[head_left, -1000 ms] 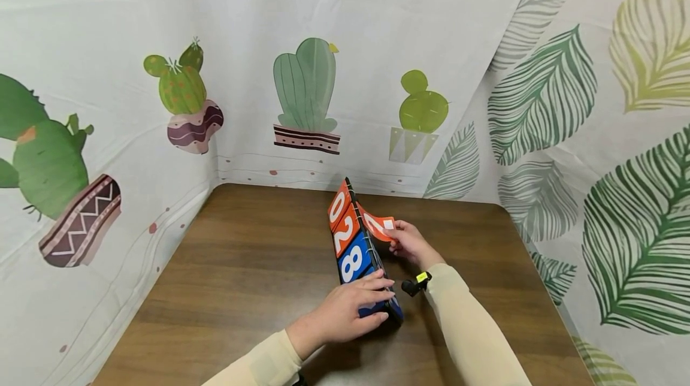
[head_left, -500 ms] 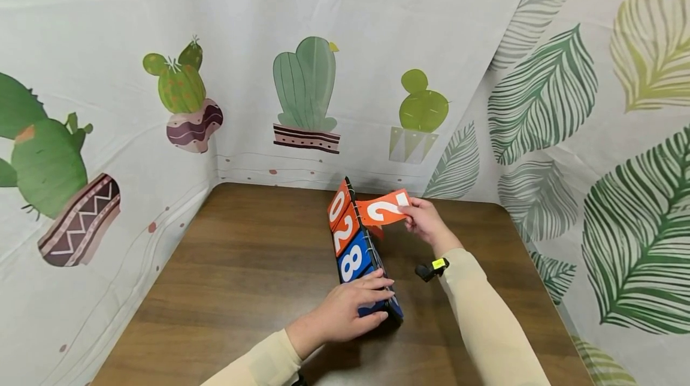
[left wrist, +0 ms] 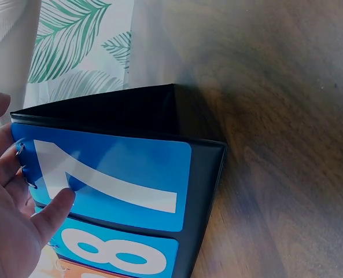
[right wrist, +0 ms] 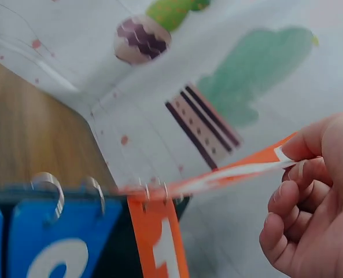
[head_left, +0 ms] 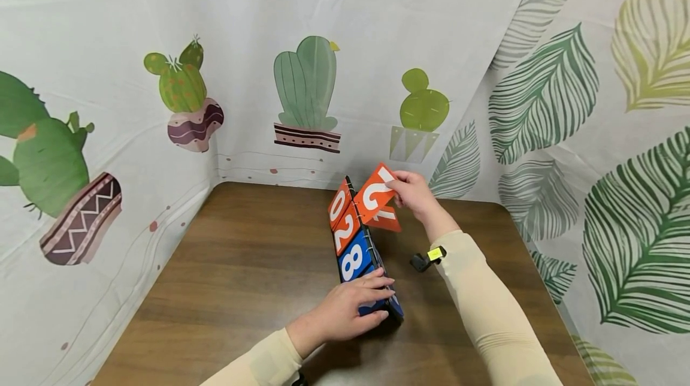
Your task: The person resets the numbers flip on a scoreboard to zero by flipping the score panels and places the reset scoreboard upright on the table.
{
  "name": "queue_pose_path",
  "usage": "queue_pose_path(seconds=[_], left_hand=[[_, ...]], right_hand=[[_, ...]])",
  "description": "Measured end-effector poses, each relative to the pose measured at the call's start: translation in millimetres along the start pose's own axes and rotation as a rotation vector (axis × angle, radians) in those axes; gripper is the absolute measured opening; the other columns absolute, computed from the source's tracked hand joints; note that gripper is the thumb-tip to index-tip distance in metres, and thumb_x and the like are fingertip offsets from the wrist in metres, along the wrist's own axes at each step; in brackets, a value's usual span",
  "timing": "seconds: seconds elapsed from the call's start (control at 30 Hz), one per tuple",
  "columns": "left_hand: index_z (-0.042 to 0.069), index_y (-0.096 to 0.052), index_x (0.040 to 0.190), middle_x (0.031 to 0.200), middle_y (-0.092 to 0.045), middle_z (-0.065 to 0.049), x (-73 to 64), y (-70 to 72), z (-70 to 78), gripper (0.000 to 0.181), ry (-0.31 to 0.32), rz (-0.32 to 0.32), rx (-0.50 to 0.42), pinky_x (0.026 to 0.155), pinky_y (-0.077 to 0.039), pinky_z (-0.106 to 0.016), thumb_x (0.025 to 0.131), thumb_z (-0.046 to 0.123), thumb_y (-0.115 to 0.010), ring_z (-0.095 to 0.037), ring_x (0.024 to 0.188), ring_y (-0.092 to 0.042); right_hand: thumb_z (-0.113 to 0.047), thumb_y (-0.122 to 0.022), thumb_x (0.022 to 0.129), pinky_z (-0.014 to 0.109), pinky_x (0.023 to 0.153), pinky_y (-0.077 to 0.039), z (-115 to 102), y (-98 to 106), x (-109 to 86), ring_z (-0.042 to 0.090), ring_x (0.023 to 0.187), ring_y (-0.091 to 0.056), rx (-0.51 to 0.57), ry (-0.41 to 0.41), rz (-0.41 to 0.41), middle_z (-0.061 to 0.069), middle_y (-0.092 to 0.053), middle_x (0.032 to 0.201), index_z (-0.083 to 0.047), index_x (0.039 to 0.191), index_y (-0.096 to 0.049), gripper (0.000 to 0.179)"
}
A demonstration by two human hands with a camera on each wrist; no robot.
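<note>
A tent-shaped flip scoreboard [head_left: 353, 254] stands lengthwise on the table, with orange and blue number cards on metal rings [right wrist: 55, 194] along its top edge. My right hand [head_left: 416, 195] pinches the free corner of an orange card [head_left: 375, 194] between thumb and fingers, holding it raised above the ridge. Below it another orange card [right wrist: 159, 243] hangs on the far side. At the near end my left hand [head_left: 345, 311] grips the top edge; in the left wrist view its thumb rests on the blue card marked 7 [left wrist: 113, 179], its fingers behind the ridge.
The brown wooden table [head_left: 242, 272] extends around the scoreboard. A white cloth backdrop [head_left: 237, 26] printed with cacti hangs behind, close to the scoreboard's far end. Leaf-printed cloth [head_left: 555, 92] lines the right side.
My right hand has moved right, then up and slightly back left, swinging the orange card from the right side up over the ridge. The left hand and scoreboard have stayed put.
</note>
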State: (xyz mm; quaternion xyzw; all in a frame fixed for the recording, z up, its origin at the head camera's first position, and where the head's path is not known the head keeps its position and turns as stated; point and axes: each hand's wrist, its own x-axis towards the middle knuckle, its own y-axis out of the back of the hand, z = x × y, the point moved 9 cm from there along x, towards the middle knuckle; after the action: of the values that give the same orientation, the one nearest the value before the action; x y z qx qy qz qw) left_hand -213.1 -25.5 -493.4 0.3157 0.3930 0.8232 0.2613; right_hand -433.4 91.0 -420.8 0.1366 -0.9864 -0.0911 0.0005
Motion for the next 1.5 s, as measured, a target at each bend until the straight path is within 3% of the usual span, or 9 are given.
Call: queue_pose_path(seconds=[0.2,0.5,0.9,1.07,1.27,1.5], left_hand=[[0.027,-0.062,0.142,0.156,-0.050,0.013,-0.2,0.0,-0.3,0.043,0.003,0.005,0.007,0.118,-0.043,-0.045,0.106,0.047,-0.052,-0.017,0.155,-0.036],[0.024,-0.065,0.140,0.155,-0.053,0.010,0.2,0.4,0.6,0.041,-0.019,0.032,0.005,0.118,-0.043,-0.043,0.105,0.044,-0.056,-0.016,0.154,-0.036],[0.023,-0.068,0.135,0.149,-0.060,0.004,-0.3,1.7,0.0,0.038,-0.014,0.045,0.004,0.118,-0.043,-0.042,0.104,0.043,-0.058,-0.018,0.152,-0.041],[0.022,-0.069,0.134,0.150,-0.060,0.001,-0.5,3.1,0.2,0.039,-0.005,0.047,-0.005,0.117,-0.044,-0.043,0.104,0.044,-0.059,-0.021,0.151,-0.044],[0.021,-0.069,0.134,0.150,-0.059,0.001,-1.0,3.1,-0.2,0.040,-0.004,0.045,-0.002,0.116,-0.045,-0.044,0.104,0.044,-0.058,-0.020,0.150,-0.044],[0.019,-0.069,0.134,0.151,-0.059,0.002,-1.1,2.5,-1.7,0.041,0.012,0.036,-0.028,0.117,-0.044,-0.045,0.104,0.044,-0.058,-0.021,0.151,-0.043]], right_hand=[[-0.011,-0.060,0.097,0.027,0.053,-0.043,-24,-28,-3.1,0.014,0.053,-0.046,-0.102,0.120,-0.051,0.016,-0.068,0.094,-0.004,0.133,-0.066,0.037],[-0.015,-0.068,0.093,0.026,0.066,-0.053,-30,-64,-4.7,0.018,0.074,-0.063,-0.388,0.243,-0.139,0.010,-0.071,0.089,-0.005,0.132,-0.066,0.040],[-0.021,-0.074,0.089,0.027,0.058,-0.043,-9,-92,-6.9,0.015,0.061,-0.052,-0.638,0.247,-0.229,0.001,-0.056,0.074,-0.013,0.136,-0.066,0.048],[-0.025,-0.077,0.089,0.026,0.056,-0.042,-1,-98,-7.8,0.013,0.060,-0.053,-0.721,0.245,-0.241,-0.001,-0.059,0.071,-0.018,0.133,-0.068,0.045],[-0.032,-0.078,0.089,0.026,0.057,-0.042,11,-101,-8.4,0.015,0.063,-0.055,-0.795,0.210,-0.254,0.000,-0.059,0.074,-0.020,0.139,-0.066,0.052],[-0.037,-0.078,0.089,0.027,0.061,-0.040,14,-104,-9.0,0.015,0.069,-0.053,-0.943,0.290,-0.238,-0.001,-0.057,0.073,-0.020,0.134,-0.070,0.049]])
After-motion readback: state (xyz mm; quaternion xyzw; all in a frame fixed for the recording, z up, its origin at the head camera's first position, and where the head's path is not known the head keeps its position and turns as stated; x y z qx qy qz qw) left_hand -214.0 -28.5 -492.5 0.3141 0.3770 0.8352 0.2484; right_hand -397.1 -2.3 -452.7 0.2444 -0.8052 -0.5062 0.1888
